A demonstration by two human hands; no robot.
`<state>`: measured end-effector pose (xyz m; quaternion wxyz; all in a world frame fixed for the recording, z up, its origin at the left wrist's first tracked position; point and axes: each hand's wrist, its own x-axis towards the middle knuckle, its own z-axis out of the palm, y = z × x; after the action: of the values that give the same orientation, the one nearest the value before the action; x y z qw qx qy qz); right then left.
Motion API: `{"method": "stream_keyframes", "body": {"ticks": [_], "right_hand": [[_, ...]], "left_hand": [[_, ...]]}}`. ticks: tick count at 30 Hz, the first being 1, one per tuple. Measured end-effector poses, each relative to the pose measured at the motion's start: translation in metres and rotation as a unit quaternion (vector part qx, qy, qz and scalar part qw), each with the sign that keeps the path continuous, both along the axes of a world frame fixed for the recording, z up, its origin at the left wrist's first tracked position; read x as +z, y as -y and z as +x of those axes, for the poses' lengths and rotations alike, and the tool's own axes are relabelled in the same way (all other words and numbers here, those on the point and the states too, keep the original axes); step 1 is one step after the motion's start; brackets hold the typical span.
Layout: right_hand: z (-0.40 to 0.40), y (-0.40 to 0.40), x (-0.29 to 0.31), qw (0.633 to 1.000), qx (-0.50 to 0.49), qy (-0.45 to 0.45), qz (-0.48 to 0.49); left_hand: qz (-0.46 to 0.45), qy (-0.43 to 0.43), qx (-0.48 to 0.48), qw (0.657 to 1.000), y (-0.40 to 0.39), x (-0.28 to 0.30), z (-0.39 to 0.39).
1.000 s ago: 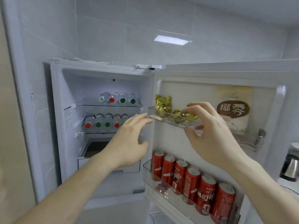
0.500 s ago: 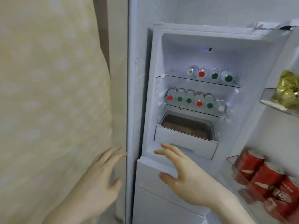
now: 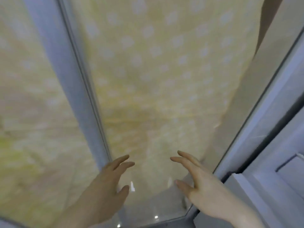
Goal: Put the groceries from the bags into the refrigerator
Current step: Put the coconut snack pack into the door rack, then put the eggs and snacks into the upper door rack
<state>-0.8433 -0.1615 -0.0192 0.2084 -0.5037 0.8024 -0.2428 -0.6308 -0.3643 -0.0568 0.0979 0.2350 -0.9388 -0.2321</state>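
Observation:
My left hand (image 3: 105,186) and my right hand (image 3: 199,183) hang low in the blurred view, both empty with fingers spread, palms facing each other. They are in front of a pale yellow curtain (image 3: 156,71) with white dots. Only the white side of the refrigerator (image 3: 269,162) shows, along the right edge; its inside and the groceries are out of view. No bag is visible.
A grey-white vertical frame post (image 3: 69,79) runs down the left of the curtain, just above my left hand. A shiny grey floor (image 3: 148,209) shows between and below my hands. The curtain fills most of the view.
The view has swung left and down, away from the open refrigerator to the curtain. Both hands have left the door shelf and dropped low, still empty.

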Motion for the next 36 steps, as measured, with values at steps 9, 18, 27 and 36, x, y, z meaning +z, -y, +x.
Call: {"method": "stream_keyframes", "body": {"ticks": [9, 18, 27, 36], "right_hand": [[0.106, 0.096, -0.006, 0.966, 0.257, -0.009, 0.004], [0.312, 0.14, -0.015, 0.891, 0.453, -0.012, -0.011], [0.507, 0.13, -0.032, 0.831, 0.556, -0.003, -0.006], [0.612, 0.141, -0.046, 0.787, 0.617, -0.004, 0.005]], "left_hand": [[-0.002, 0.022, 0.252, 0.967, -0.033, 0.002, 0.189], [-0.012, 0.025, 0.462, 0.887, -0.112, -0.011, 0.403], [0.002, 0.023, 0.588, 0.809, -0.201, -0.025, 0.578], [0.01, -0.009, 0.663, 0.749, -0.238, -0.038, 0.649]]}}
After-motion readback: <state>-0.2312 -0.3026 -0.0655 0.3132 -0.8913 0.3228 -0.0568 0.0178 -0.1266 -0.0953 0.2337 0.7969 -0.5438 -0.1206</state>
